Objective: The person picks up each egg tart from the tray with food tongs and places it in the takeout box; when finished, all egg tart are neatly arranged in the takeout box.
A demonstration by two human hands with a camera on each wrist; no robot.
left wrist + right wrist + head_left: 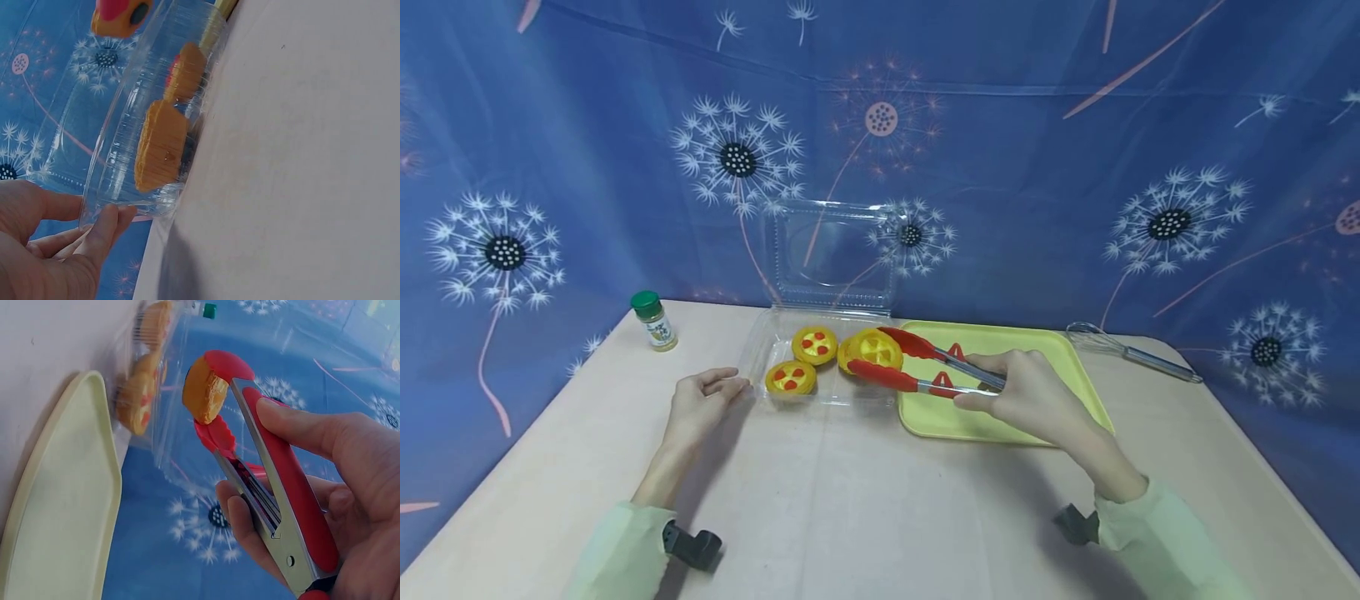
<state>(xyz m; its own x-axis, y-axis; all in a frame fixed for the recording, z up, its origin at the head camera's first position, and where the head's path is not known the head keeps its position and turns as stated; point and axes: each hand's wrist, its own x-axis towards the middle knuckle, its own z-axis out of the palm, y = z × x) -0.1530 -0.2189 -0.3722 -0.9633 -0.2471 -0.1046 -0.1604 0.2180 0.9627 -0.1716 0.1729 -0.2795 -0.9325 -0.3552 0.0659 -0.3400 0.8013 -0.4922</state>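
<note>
My right hand [1033, 396] grips red-and-metal tongs [290, 487]. Their red tips clasp a yellow egg tart [878, 348], held up above the right part of a clear plastic clamshell container [859, 314]. Inside the container lie egg tarts with red pieces on top, one tart [815, 344] toward the back and another tart [791, 379] at the front left. A further tart is partly hidden behind the held one. My left hand [698, 407] pinches the container's left rim between thumb and fingers, as the left wrist view shows. The clear lid [831, 250] stands raised at the back.
A pale yellow tray [992, 425] lies right of the container, under the tongs and my right hand. At the far right rests a metal whisk [1150, 360]. A green-capped seasoning bottle [657, 323] stands at the back left. Patterned blue cloth [1000, 167] hangs behind the table.
</note>
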